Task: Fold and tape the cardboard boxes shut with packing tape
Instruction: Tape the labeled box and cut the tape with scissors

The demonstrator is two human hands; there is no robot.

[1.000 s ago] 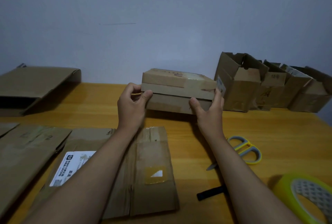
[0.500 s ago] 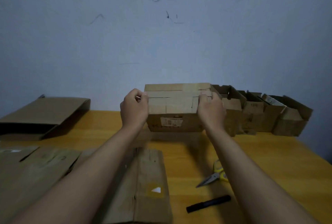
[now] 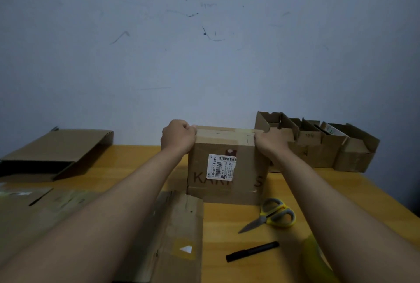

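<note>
A closed brown cardboard box (image 3: 225, 182) with a white shipping label stands on the wooden table (image 3: 341, 196), its labelled side facing me. My left hand (image 3: 178, 136) grips its upper left edge with curled fingers. My right hand (image 3: 269, 145) grips the upper right edge. A strip of tape runs across the box's top. The yellow roll of packing tape (image 3: 312, 257) lies near the table's front right, partly hidden by my right forearm.
Yellow-handled scissors (image 3: 272, 215) and a black marker (image 3: 252, 251) lie in front of the box. Flattened cardboard (image 3: 179, 237) covers the left front. A folded box (image 3: 56, 153) rests at the back left. Several open boxes (image 3: 318, 144) line the back right wall.
Both hands have turned the box and set it down on the table with its labelled side toward me. The view has tilted upward.
</note>
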